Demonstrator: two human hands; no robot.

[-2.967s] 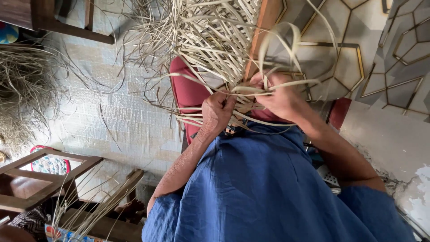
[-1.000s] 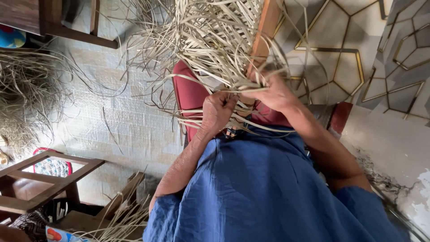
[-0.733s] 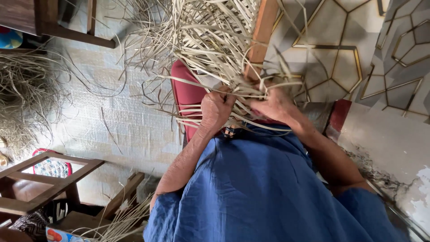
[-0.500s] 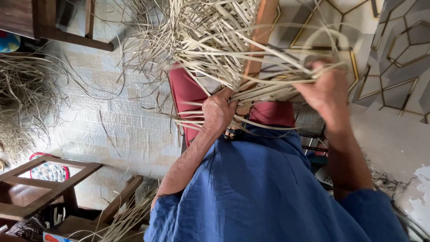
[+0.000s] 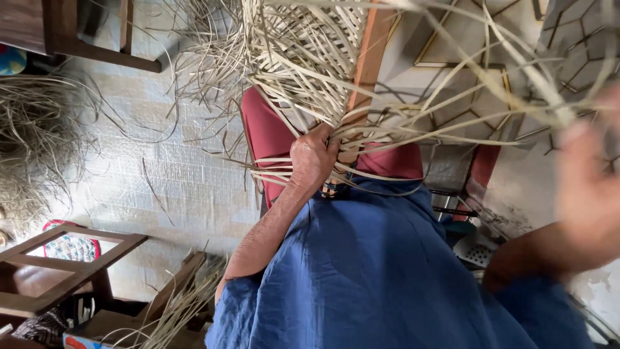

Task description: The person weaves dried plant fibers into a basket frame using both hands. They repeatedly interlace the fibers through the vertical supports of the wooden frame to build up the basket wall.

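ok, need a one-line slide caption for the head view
Left hand grips a bundle of pale woven strips while the blurred right hand draws strands out sideways.

Pale tiled floor [image 5: 161, 187] — loose straw heap [image 5: 32, 148] at left, scattered reed strips [image 5: 194, 71] — wooden stool [image 5: 58, 265] standing nearby.

A home weaving workshop: heaps of dried straw strips [image 5: 32, 148] litter the tiled floor [image 5: 187, 187] left of the hands, wooden furniture frames [image 5: 58, 258] nearby.
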